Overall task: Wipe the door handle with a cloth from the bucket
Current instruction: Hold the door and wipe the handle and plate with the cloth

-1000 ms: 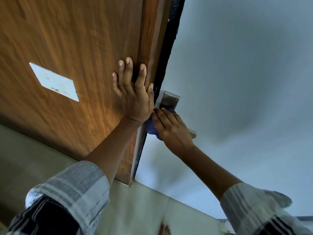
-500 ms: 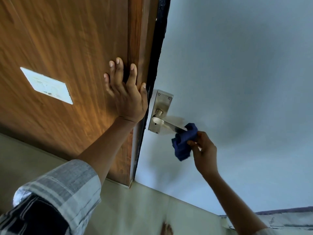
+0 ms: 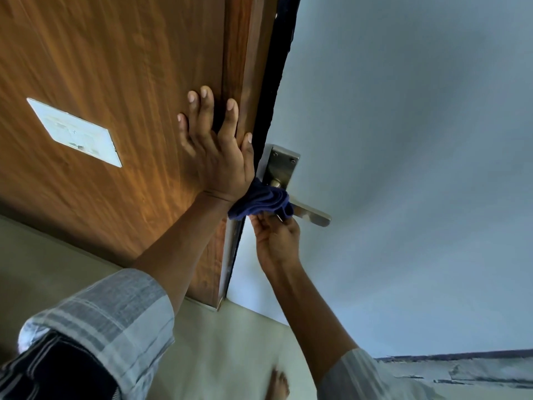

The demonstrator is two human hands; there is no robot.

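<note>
A silver lever door handle on a metal backplate sticks out from the pale blue-grey door face. A dark blue cloth is bunched over the handle's inner end, near the backplate. My right hand grips the cloth from below, fingers curled around it and the lever. My left hand lies flat, fingers spread, on the brown wooden door surface beside the door's edge. No bucket is in view.
A white rectangular label is stuck on the wooden surface at left. The dark door edge runs up between wood and pale face. Beige floor lies below, with my bare foot on it. Grey striped sleeves cover both forearms.
My right hand slid the cloth out along the lever to its free end, then back in toward the backplate, now gripping from below. My left hand stayed pressed on the wood.
</note>
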